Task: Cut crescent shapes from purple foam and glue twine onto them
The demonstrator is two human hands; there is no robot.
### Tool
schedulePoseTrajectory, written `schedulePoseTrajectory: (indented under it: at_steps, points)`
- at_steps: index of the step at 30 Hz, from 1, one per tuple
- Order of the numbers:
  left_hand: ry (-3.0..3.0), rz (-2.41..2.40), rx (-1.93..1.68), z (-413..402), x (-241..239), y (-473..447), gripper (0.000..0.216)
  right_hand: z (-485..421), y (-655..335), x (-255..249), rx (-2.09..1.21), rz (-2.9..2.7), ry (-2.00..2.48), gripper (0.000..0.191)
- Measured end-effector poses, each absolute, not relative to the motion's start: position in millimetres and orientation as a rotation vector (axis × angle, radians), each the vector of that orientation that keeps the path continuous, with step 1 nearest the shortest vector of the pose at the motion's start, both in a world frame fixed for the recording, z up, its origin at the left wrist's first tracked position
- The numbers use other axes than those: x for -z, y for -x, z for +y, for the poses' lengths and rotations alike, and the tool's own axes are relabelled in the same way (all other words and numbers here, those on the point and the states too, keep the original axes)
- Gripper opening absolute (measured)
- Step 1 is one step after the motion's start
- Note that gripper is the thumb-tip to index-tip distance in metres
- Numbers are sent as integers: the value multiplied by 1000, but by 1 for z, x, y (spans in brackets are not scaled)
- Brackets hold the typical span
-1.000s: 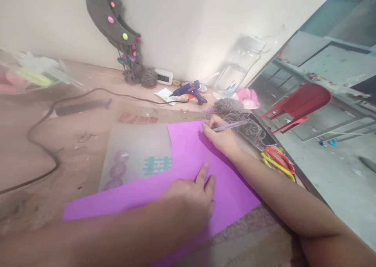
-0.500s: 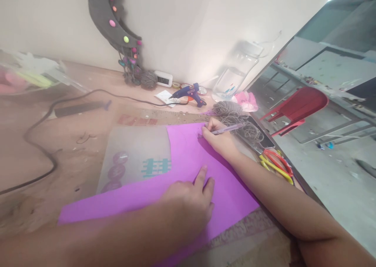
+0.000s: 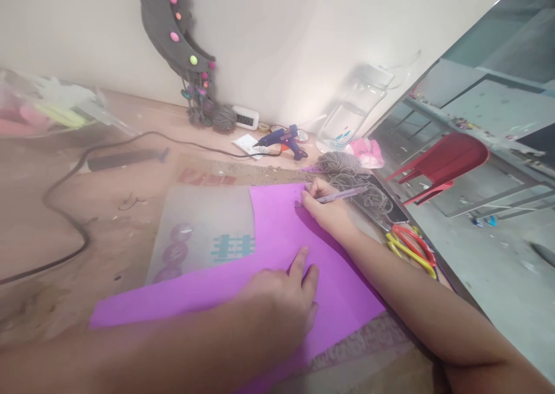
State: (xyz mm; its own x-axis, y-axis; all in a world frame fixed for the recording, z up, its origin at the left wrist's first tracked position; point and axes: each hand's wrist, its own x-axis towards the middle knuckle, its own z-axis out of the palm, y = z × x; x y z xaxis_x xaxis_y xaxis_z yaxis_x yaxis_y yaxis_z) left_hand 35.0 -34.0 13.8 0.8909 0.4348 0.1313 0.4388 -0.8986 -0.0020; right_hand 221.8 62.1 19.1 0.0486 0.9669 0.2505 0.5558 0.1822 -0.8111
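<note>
A purple sheet (image 3: 284, 226), cut to an L-like outline, lies over a translucent sheet (image 3: 195, 214) with teal and purple prints on the table. My left hand (image 3: 286, 295) rests on the purple sheet with its fingers spread, holding nothing. Near the sheet's far right corner, my right hand (image 3: 323, 206) is closed around a pen (image 3: 342, 194), whose shaft slants up to the right. The pen's tip is hidden by the fingers. Beside that hand lies a heap of grey yarn (image 3: 340, 165).
Behind the sheet sit a blue glue gun (image 3: 281, 138) with a trailing black cord, a small digital clock (image 3: 245, 117) and a clear water jug (image 3: 351, 113). Scissors with red and yellow handles (image 3: 411, 249) lie near the table's right edge. A red chair (image 3: 451, 159) stands beyond.
The whole view has shifted slightly, so everything appears a little farther right. Both hands keep their places on the purple sheet, the right one still gripping the pen.
</note>
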Motion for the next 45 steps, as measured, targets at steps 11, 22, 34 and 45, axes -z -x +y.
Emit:
schedulePoseTrajectory:
  at_steps: [11,22,34,45]
  points:
    - [3008,-715,236,-34,-8,-35,51,59,-223,-19,-541,-1696,1491,28]
    - [3041,-712,200,-34,-10,-34,51,56,-223,-18,-563,-1731,1506,27]
    - [3038,-668,192,-33,-13,-35,47,53,-223,-18,-605,-1732,1514,28]
    - [2922,-527,405,-49,4,-30,46,68,-235,-14,-708,-1248,1222,33]
